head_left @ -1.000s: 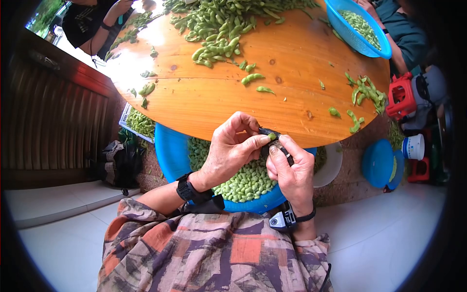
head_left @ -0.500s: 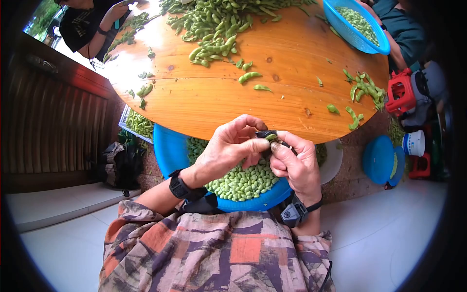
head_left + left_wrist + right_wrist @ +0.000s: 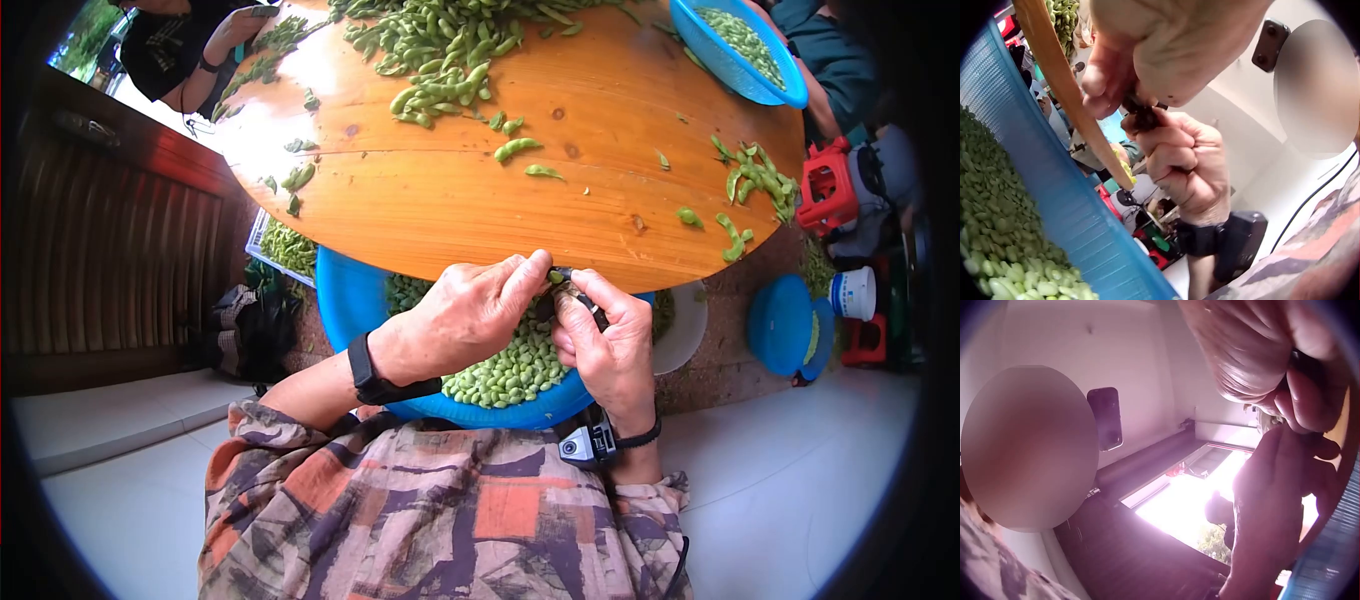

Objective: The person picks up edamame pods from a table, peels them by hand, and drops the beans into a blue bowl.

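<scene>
In the head view my left hand (image 3: 460, 305) and right hand (image 3: 612, 340) meet in front of the table edge, above a blue basin (image 3: 345, 290) of shelled green beans (image 3: 505, 375). The curled fingers of the right hand grip a narrow dark object (image 3: 598, 316), partly hidden; I cannot tell what it is. A small green soybean pod (image 3: 555, 277) shows at its upper end, where the left thumb and fingers pinch. The left wrist view shows the dark object (image 3: 1141, 115) between the fingertips of both hands.
On the wooden table (image 3: 420, 210) lie a heap of soybean pods (image 3: 450, 50) and a smaller pile (image 3: 760, 180) at right. A blue basket (image 3: 720, 60) of beans stands at the far right edge. Other people sit across the table. A white basin (image 3: 685, 325) is beside the blue one.
My left hand has turned over, its back now facing up, and its thumb has moved up to the pod's end. The right hand keeps its grip with little movement.
</scene>
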